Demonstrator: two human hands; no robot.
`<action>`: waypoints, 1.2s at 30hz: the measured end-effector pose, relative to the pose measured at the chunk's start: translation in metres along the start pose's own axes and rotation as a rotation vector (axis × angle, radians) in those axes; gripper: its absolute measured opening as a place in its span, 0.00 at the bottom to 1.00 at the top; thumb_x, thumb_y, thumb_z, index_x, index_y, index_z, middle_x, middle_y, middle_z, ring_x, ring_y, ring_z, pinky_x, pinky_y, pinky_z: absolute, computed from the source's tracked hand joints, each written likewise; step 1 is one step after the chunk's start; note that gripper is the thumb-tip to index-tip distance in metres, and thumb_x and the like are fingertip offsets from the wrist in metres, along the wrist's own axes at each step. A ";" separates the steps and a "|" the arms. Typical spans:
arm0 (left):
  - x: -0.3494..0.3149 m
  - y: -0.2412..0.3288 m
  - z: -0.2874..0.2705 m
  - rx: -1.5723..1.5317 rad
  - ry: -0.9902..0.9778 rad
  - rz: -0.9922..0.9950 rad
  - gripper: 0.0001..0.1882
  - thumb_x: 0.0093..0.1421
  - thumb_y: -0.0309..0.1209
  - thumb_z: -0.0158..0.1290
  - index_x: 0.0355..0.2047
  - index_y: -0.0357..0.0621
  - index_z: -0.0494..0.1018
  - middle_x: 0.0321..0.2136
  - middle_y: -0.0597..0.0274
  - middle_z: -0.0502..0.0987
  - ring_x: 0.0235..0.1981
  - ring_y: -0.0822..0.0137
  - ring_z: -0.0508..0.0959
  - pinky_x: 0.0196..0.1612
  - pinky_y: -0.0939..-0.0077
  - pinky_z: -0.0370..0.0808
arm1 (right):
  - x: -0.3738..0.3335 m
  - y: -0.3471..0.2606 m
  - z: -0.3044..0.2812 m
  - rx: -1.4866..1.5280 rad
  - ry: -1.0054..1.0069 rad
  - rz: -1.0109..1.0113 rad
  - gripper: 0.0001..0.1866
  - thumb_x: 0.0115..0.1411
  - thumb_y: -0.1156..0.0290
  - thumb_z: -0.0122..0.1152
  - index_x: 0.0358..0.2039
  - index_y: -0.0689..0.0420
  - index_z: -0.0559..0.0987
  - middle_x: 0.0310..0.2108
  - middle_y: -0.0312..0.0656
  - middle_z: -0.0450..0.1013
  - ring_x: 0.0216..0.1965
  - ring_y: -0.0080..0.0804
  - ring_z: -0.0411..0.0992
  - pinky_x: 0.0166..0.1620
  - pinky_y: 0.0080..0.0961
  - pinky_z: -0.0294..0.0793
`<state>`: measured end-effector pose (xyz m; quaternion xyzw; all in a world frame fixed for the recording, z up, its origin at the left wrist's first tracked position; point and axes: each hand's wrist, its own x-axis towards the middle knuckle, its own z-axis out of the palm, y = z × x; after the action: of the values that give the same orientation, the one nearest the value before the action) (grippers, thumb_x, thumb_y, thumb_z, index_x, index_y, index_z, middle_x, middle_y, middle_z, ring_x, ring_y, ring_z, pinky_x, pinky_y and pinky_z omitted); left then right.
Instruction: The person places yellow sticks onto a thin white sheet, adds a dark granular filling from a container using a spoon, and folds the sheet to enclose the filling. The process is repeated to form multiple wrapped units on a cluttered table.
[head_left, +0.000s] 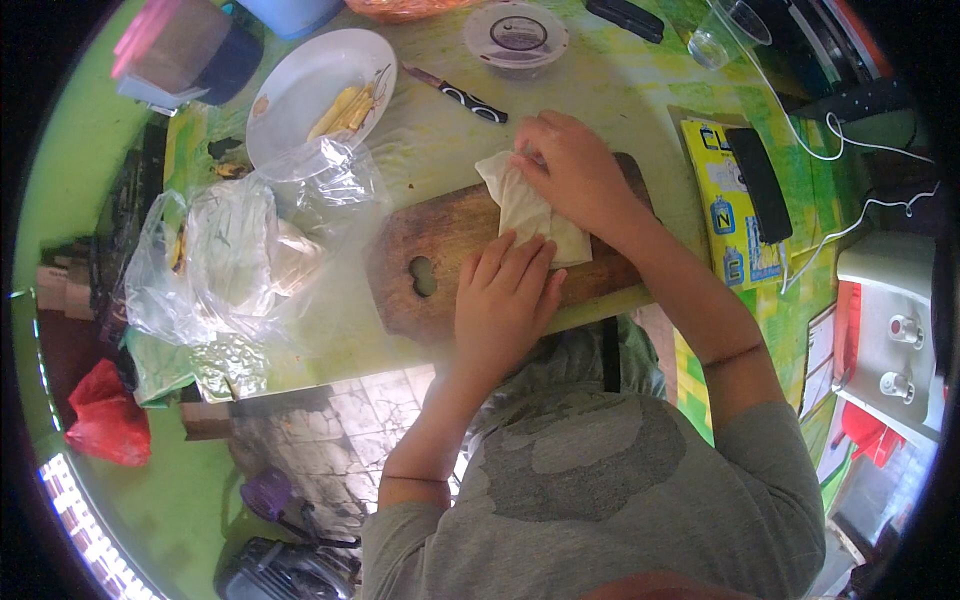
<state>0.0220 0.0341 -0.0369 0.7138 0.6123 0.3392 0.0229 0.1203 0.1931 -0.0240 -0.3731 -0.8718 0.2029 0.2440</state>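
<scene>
A pale, thin pastry wrapper [545, 222], partly folded, lies on a dark wooden cutting board [395, 265] with a clover-shaped hole. My left hand [505, 300] rests on the near edge of the wrapper, fingers stretched out and holding nothing. At the wrapper's far end my right hand [578, 170] is closed, its bent fingers and thumb gripping the edge. Whatever lies inside the folds is hidden. Beyond the board, to the left, a white plate [275, 100] bears yellow strips [345, 112] that look like cut fruit.
A knife [455, 95] lies past the board, near a lidded round tub [515, 40]. Clear plastic bags [235, 250] with pale sheets inside spread left of the board. To the right are a yellow box [715, 180], a black phone-like slab [758, 185] and a white cable [800, 130].
</scene>
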 end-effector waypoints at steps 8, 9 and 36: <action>0.000 0.000 0.000 -0.023 -0.014 0.000 0.16 0.54 0.30 0.61 0.44 0.43 0.78 0.45 0.58 0.78 0.54 0.52 0.75 0.52 0.59 0.73 | -0.005 -0.010 -0.026 0.114 -0.049 -0.336 0.08 0.55 0.67 0.60 0.34 0.54 0.80 0.37 0.43 0.74 0.40 0.47 0.72 0.43 0.44 0.72; 0.000 0.000 0.000 -0.019 -0.014 -0.001 0.16 0.55 0.30 0.61 0.44 0.43 0.78 0.45 0.58 0.78 0.54 0.53 0.75 0.52 0.59 0.73 | -0.005 -0.010 -0.026 0.087 -0.090 -0.337 0.09 0.55 0.67 0.59 0.35 0.53 0.80 0.38 0.42 0.74 0.40 0.47 0.72 0.44 0.44 0.71; -0.001 -0.014 -0.021 -0.047 -0.095 0.018 0.15 0.52 0.27 0.62 0.41 0.43 0.79 0.43 0.63 0.79 0.50 0.56 0.78 0.47 0.66 0.79 | -0.096 0.000 -0.033 -0.068 -0.138 -0.404 0.19 0.53 0.69 0.65 0.46 0.57 0.79 0.43 0.38 0.76 0.45 0.35 0.73 0.47 0.35 0.71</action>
<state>-0.0008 0.0289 -0.0274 0.7338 0.5959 0.3195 0.0656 0.1966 0.1267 -0.0238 -0.1840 -0.9499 0.1456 0.2067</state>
